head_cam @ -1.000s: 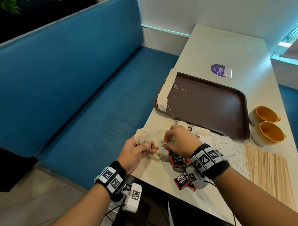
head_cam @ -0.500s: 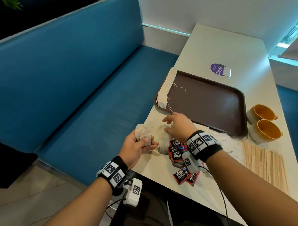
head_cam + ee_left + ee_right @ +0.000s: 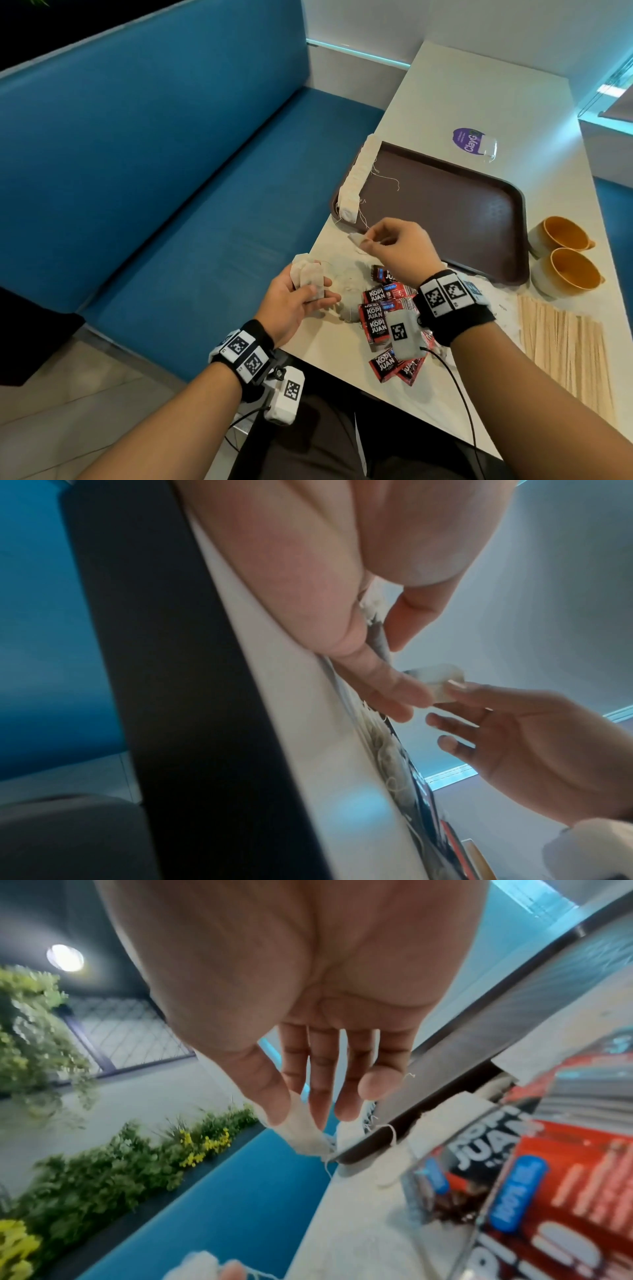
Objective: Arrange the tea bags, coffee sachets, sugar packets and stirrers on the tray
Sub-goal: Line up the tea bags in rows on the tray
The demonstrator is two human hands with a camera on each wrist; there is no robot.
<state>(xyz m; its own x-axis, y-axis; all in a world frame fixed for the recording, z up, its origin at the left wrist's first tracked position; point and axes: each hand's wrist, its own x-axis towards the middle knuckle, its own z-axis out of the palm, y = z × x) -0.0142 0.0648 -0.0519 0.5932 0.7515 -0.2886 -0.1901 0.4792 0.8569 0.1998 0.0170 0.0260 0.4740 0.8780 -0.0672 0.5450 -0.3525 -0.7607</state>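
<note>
My left hand (image 3: 301,298) holds a small stack of white tea bags (image 3: 308,277) under its thumb, at the table's left edge. My right hand (image 3: 387,240) pinches one tea bag (image 3: 356,238) between thumb and forefinger, lifted above the table just short of the brown tray (image 3: 479,212). A row of tea bags (image 3: 359,174) stands along the tray's left rim. Loose tea bags (image 3: 349,284) and red coffee sachets (image 3: 380,315) lie between my hands. The right wrist view shows the pinched tea bag (image 3: 301,1131). Wooden stirrers (image 3: 561,339) lie at the right.
Two orange-lined cups (image 3: 561,260) stand right of the tray. A purple sticker (image 3: 469,142) sits on the table beyond it. A blue bench (image 3: 154,205) runs along the table's left side. White sugar packets (image 3: 503,305) lie partly hidden behind my right wrist.
My right hand left the pile, reached toward the tray's near corner, and now holds a single tea bag lifted off the table. The left hand kept its stack and barely moved.
</note>
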